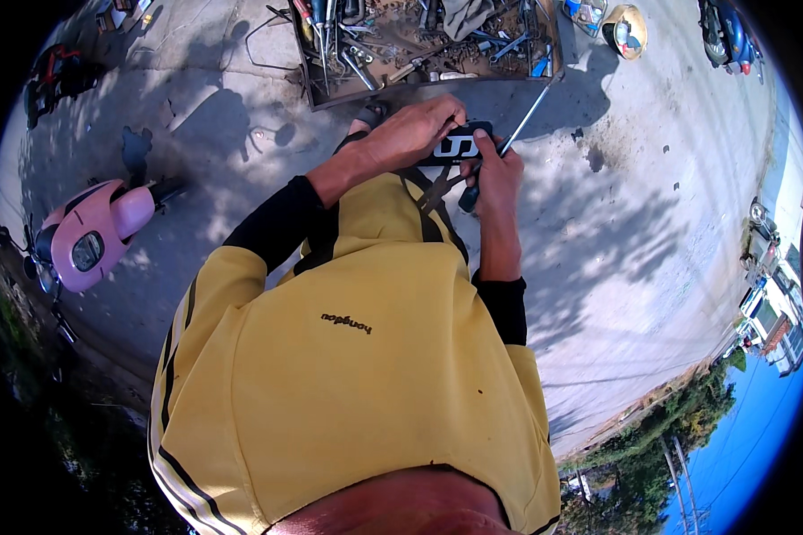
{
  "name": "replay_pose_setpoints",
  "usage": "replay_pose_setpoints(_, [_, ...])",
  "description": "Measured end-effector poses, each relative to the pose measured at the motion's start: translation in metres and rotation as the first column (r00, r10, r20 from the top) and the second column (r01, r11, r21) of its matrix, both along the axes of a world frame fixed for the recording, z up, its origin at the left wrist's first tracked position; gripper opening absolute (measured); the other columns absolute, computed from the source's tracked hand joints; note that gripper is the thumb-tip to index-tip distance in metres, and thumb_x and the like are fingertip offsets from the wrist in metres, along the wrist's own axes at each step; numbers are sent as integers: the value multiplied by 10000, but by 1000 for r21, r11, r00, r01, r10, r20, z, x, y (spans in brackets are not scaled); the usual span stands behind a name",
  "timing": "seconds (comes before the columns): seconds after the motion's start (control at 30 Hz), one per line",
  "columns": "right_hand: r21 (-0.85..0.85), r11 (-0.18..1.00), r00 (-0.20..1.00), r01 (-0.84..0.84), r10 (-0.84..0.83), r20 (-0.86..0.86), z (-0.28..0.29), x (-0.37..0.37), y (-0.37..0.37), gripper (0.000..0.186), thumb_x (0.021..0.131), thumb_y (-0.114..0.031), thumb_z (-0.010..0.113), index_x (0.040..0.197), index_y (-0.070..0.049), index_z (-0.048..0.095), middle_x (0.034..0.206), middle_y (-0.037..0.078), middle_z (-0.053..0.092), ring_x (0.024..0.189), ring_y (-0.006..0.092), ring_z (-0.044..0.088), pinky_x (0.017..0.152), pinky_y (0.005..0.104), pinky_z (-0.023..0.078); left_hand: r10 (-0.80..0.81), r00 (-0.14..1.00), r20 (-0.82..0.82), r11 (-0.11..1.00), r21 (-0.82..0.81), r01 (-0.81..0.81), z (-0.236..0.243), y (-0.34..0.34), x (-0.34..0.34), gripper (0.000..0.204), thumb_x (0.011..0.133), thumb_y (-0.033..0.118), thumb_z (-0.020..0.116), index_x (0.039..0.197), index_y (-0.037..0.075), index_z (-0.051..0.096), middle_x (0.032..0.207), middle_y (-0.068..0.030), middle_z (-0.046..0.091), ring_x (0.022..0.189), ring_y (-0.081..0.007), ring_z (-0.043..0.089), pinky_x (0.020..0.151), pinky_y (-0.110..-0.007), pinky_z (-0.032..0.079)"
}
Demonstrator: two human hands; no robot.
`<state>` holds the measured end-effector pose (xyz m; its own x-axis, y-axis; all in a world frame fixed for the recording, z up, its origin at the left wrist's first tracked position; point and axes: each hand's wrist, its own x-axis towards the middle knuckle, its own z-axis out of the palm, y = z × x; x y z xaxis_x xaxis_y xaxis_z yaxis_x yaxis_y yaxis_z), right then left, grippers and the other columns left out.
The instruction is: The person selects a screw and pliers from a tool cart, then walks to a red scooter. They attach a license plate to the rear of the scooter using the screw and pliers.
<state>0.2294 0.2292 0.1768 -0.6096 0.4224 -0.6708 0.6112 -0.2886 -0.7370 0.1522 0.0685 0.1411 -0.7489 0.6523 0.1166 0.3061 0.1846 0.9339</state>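
A black flat object with a white marking is between my hands, just short of the tool tray. My left hand has its fingers closed at the object's upper edge; what they pinch is too small to make out. My right hand grips the object's right end, thumb on its face, along with a screwdriver whose long metal shaft points up and right and whose dark handle sticks out below the fingers. Dark straps hang under the object.
A metal tray of jumbled tools lies ahead, a tan bucket to its right. A pink scooter stands at left, dark vehicles at both upper sides. Concrete ground surrounds me; trees and parked vehicles are at far right.
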Motion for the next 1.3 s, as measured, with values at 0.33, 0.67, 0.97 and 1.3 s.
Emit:
replay_pose_setpoints(0.33, [-1,1000,1000,-18,18,23,-4,-6,-5,275,939,-203,693,1007,56,629,653,59,611,446,118,555,382,237,348,-107,994,-32,981,-166,100,2,-2,-3,133,993,112,572,1075,40,496,1193,-117,525,974,-356,641,792,-427,528])
replay_pose_setpoints(0.67, [35,997,997,-71,70,35,-5,-10,-9,271,947,-204,675,992,62,661,648,51,615,455,109,563,393,230,355,95,856,508,995,-35,-89,-21,-3,-17,161,943,94,665,1058,-17,641,918,-71,688,861,-131,631,803,-320,513])
replay_pose_setpoints(0.97, [11,996,994,-87,87,60,-11,-15,-14,252,934,-213,699,955,34,653,653,35,611,461,103,562,395,228,360,4,835,550,999,-34,18,-29,-17,-30,181,952,106,653,1085,-6,703,926,-60,705,873,-117,624,821,-304,512])
replay_pose_setpoints(1.3, [82,982,983,-172,166,78,-12,-16,-19,236,860,-205,802,901,-16,667,619,14,601,458,89,532,400,220,350,-26,867,498,993,-88,80,-23,-23,-35,218,945,144,617,1083,10,721,996,-147,713,934,-235,679,867,-352,516])
